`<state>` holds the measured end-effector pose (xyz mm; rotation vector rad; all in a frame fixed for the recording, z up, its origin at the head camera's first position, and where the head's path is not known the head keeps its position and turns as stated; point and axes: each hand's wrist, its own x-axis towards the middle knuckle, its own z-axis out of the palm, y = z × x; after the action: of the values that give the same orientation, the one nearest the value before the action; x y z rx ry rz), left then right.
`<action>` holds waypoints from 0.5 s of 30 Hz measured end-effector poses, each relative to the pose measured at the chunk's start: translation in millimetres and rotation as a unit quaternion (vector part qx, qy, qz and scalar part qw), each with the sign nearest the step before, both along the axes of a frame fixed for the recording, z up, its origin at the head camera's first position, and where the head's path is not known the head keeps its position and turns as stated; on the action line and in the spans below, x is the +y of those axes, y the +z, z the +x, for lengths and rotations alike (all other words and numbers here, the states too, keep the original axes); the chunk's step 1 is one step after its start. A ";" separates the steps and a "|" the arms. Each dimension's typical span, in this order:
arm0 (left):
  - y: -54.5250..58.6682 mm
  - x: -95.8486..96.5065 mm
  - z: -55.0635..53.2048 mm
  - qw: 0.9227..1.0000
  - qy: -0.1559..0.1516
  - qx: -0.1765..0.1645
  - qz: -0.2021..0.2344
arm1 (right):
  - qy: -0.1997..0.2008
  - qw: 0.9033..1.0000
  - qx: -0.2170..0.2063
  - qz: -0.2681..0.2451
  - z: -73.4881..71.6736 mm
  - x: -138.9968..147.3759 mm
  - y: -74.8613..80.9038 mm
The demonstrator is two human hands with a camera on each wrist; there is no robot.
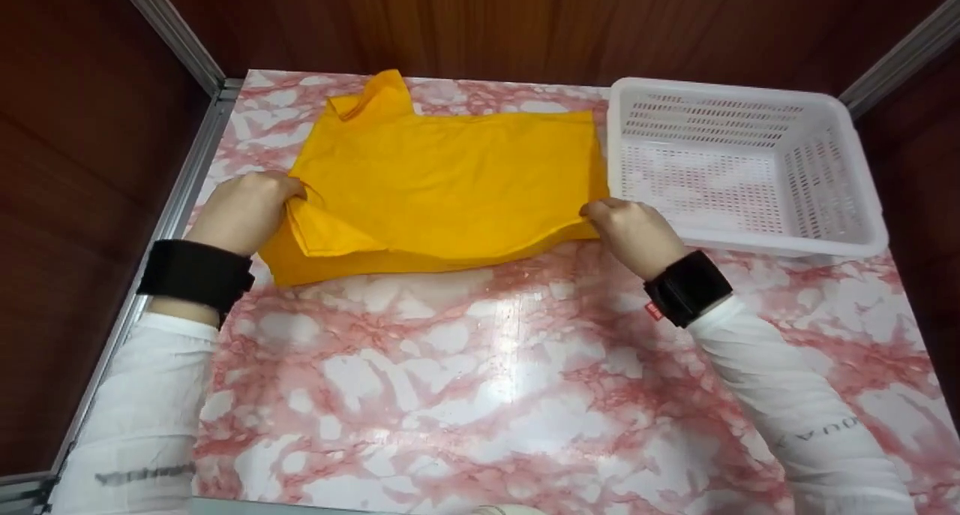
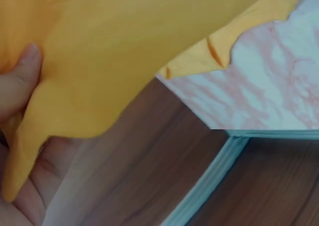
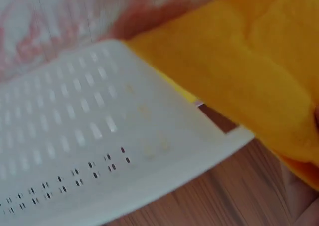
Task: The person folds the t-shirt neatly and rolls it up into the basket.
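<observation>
A yellow T-shirt (image 1: 450, 177) lies spread across the table, a sleeve (image 1: 379, 94) jutting out at its far left. My left hand (image 1: 244, 211) pinches the near left part, where a flap of fabric folds over. In the left wrist view, the thumb (image 2: 25, 79) presses on the yellow fabric (image 2: 99, 52). At the near right corner my right hand (image 1: 634, 233) pinches the shirt's edge. Between both hands the near edge is lifted slightly, with a lower layer showing beneath it. The right wrist view shows the yellow cloth (image 3: 239, 71) beside the basket, with most of that hand out of frame.
A white perforated plastic basket (image 1: 750, 241) stands at the right, close against the shirt's right end. The table (image 1: 450, 380) has a red and white marbled top. Dark wooden panels (image 1: 480, 27) with metal rails (image 1: 180, 42) enclose the far and left sides.
</observation>
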<state>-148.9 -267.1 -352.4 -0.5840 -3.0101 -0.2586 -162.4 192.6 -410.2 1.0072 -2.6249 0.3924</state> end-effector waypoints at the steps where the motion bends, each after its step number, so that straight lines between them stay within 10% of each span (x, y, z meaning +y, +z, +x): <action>1: -2.1 -1.4 -6.3 1.000 0.006 -0.007 0.006 | -0.006 1.000 0.003 0.007 -4.7 -1.7 2.2; 15: -23.3 0.3 -80.2 0.998 0.066 -0.011 -0.006 | -0.076 0.978 -0.081 0.178 -58.3 -14.6 18.0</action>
<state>-229.1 -266.9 -375.6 -0.3846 -3.0557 -0.2417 -220.8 178.0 -392.2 0.8961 -2.9651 -0.0369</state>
